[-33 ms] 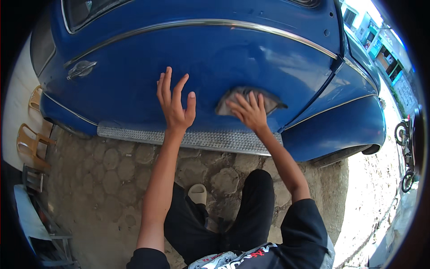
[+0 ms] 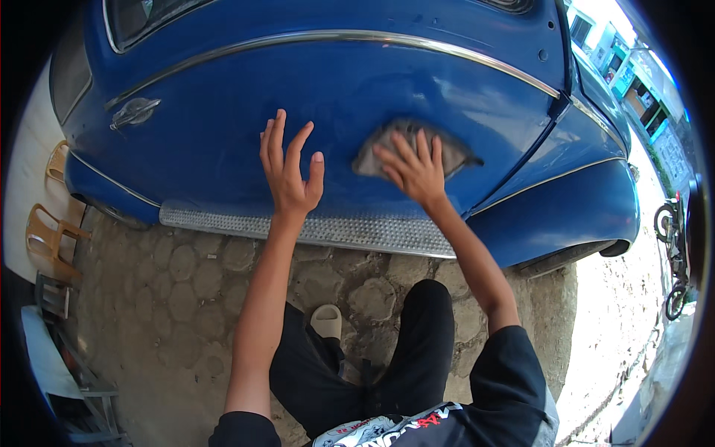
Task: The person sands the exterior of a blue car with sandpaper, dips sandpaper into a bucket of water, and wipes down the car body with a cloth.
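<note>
The blue door (image 2: pixel 223 141) of a car fills the view ahead of me. My right hand (image 2: pixel 414 165) holds a grey cloth (image 2: pixel 370 156) against the lower right part of this door, palm down and fingers spread over it. A dark, folded edge of the cloth sticks out beyond my fingers. Left of it, my left hand (image 2: pixel 293 175) is open in front of the door with nothing in it, fingers apart and pointing up. Whether its fingertips touch the paint I cannot tell.
Below the door runs a metal running board (image 2: pixel 313 230). A chrome strip (image 2: pixel 335 36) crosses above, and a door handle (image 2: pixel 135 112) sits at left. Brown chairs (image 2: pixel 48 231) stand far left on the stone paving (image 2: pixel 179 298). A motorcycle (image 2: pixel 670 253) is at the far right.
My right hand and the cloth have slid a little way up the door. My left hand stays nearly where it was.
</note>
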